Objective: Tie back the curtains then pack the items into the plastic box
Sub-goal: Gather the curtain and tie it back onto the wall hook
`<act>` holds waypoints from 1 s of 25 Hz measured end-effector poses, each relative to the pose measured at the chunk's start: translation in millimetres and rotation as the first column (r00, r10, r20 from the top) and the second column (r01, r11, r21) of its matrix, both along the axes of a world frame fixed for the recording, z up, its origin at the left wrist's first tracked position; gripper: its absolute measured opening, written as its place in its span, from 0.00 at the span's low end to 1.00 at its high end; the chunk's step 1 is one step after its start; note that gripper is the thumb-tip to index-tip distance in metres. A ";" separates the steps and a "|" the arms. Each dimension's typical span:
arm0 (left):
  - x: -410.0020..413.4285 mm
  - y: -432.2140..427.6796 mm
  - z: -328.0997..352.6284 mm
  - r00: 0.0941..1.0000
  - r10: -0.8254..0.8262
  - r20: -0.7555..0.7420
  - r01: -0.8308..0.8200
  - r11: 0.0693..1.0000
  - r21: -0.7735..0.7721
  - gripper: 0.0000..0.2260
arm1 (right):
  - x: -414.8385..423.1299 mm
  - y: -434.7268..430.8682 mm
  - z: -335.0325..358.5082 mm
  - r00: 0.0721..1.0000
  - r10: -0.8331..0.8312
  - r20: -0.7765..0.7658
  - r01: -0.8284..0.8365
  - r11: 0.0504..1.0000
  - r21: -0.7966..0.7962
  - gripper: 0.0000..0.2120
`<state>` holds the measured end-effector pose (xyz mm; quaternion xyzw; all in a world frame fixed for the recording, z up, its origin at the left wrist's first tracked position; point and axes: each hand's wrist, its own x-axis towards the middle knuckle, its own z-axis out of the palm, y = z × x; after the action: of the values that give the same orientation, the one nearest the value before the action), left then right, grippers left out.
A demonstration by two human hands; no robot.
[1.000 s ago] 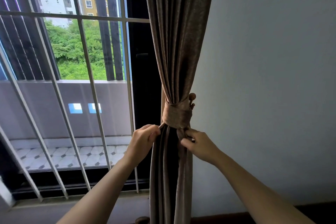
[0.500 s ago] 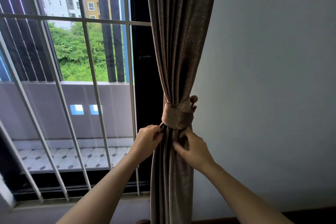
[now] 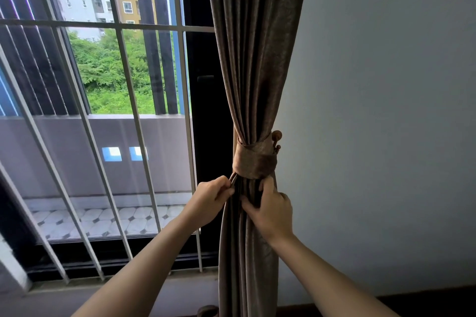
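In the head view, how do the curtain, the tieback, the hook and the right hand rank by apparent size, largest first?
1. curtain
2. right hand and tieback: they look about alike, so I do not rank them
3. hook

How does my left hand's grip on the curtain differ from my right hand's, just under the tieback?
The left hand is curled tight and pinches the window-side edge fold of the curtain. The right hand is more spread, with its thumb across the front folds. The left hand's fingers are tucked in, while the right hand's forefinger reaches up to the lower edge of the tieback. Both hold the curtain just below the tieback.
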<state>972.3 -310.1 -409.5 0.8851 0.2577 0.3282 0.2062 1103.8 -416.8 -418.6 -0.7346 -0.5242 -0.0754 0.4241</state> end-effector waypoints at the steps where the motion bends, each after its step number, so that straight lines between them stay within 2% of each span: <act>1: -0.3 0.3 -0.6 1.000 -0.001 -0.001 0.001 1.000 0.024 0.06 | 0.6 0.3 -3.6 1.000 -0.002 0.011 0.002 1.000 0.023 0.14; 4: -0.9 -0.8 -3.7 0.999 -0.009 0.048 0.004 0.994 0.113 0.05 | 5.6 1.2 -14.5 0.987 -0.013 0.157 -0.005 0.993 0.114 0.13; 6: -0.6 -2.1 -6.8 0.994 -0.005 0.107 -0.005 0.995 0.095 0.04 | 8.4 3.3 -22.5 0.974 -0.013 0.224 -0.012 0.994 0.111 0.10; 8: 0.1 -2.0 -8.7 0.990 0.001 0.144 -0.018 0.992 0.121 0.04 | 8.9 5.7 -24.5 0.981 -0.008 0.196 -0.011 0.995 0.095 0.03; 10: 0.2 0.1 -11.9 0.988 -0.003 0.155 -0.025 0.983 0.180 0.04 | 7.3 8.7 -22.9 0.988 -0.005 0.156 -0.007 0.997 0.077 0.09; 12: 1.3 4.1 -13.0 0.985 0.014 0.174 -0.043 0.986 0.162 0.07 | 5.2 11.5 -19.1 0.987 -0.014 0.157 0.004 0.998 0.064 0.15; 14: 3.5 7.2 -11.2 0.983 0.033 0.181 -0.057 0.990 0.130 0.08 | 4.4 14.1 -15.0 0.987 -0.044 0.155 0.036 0.998 0.056 0.17; 19: 5.4 9.6 -0.8 0.987 0.045 0.156 -0.048 0.999 0.013 0.07 | -0.7 23.3 -11.6 0.989 -0.103 0.104 0.103 0.995 0.007 0.09; 25: 8.3 9.9 -2.6 0.989 0.078 0.129 -0.087 0.994 0.070 0.08 | 3.9 22.1 -8.2 0.996 -0.064 0.053 0.065 0.998 -0.018 0.08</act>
<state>980.5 -300.2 -412.1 0.8584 0.2680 0.4010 0.1747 1107.7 -394.7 -426.8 -0.7532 -0.5118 -0.1033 0.4001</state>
